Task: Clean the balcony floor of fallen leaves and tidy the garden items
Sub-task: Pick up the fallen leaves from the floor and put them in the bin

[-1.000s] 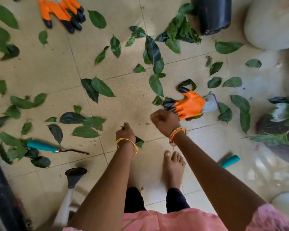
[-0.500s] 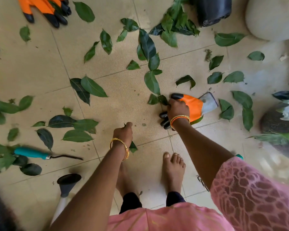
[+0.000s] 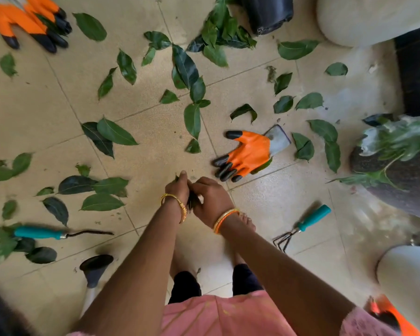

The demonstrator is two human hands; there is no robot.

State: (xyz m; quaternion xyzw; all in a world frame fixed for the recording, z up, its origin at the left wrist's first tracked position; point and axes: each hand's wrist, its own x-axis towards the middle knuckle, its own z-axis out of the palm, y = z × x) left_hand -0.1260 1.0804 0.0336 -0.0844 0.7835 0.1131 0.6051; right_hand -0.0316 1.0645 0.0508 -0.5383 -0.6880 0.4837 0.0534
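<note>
Leaves [image 3: 193,202], dark and bunched, point toward the person, pinched between left hand [image 3: 177,191] and right hand [image 3: 210,201].

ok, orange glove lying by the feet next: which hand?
Probably right. The orange glove lies on the right hand's side; the left hand sits farther away and grips leaves.

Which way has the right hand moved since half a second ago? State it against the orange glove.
Yes. It was on the orange glove; now the right hand is off it, drawn back toward the person, beside the left hand holding leaves.
</note>
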